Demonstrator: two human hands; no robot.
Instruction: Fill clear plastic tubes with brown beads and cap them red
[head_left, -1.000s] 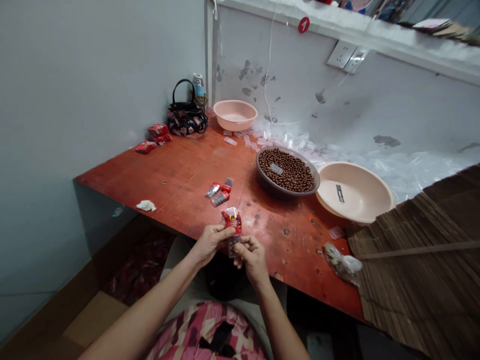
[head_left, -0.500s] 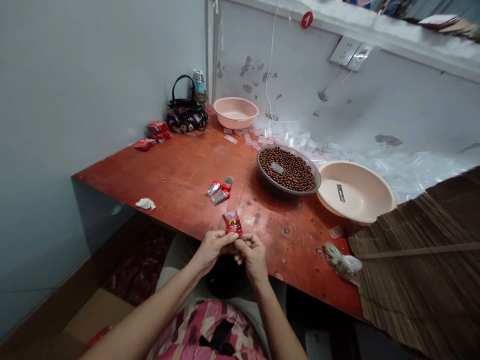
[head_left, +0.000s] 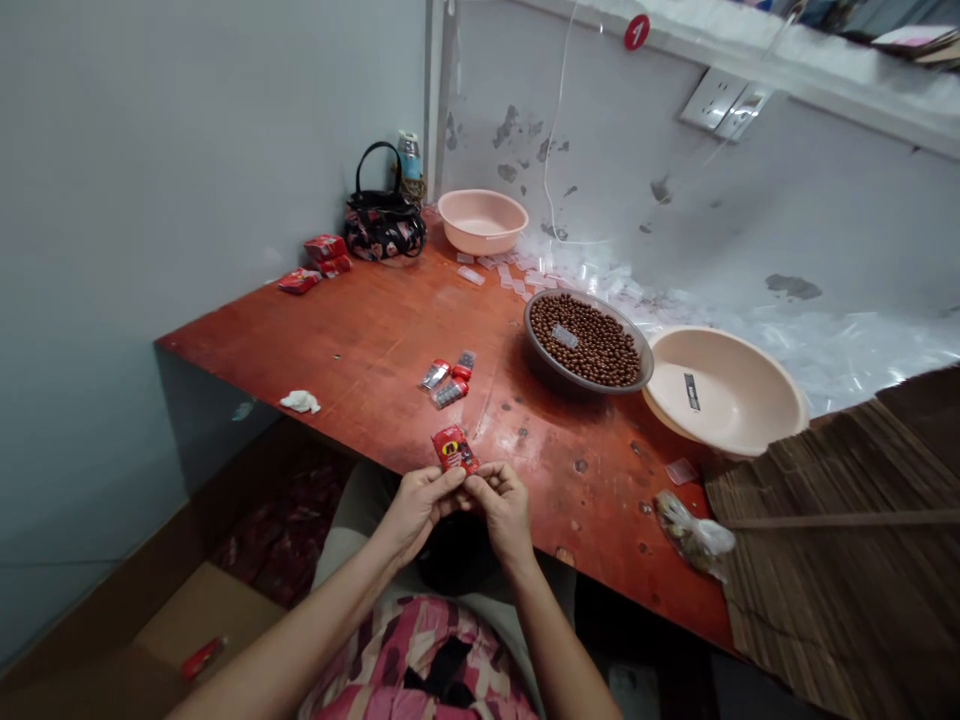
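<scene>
At the near edge of a red table [head_left: 360, 340], left hand [head_left: 415, 507] and right hand [head_left: 506, 507] pinch a red packet [head_left: 454, 449], three packs [head_left: 450, 392] beyond.

Held packet [head_left: 451, 450]: red, yellow patch
Table [head_left: 360, 335]: worn orange-red, dark specks
Balls, centre of frame [head_left: 604, 350]: dark brown
Bowl [head_left: 568, 382]: grey-brown
Basin, upper centre [head_left: 484, 242]: pale pink
Handbag, upper left [head_left: 382, 232]: black, pinkish floral
Garment, bottom [head_left: 390, 655]: pink, maroon, cream patches
</scene>
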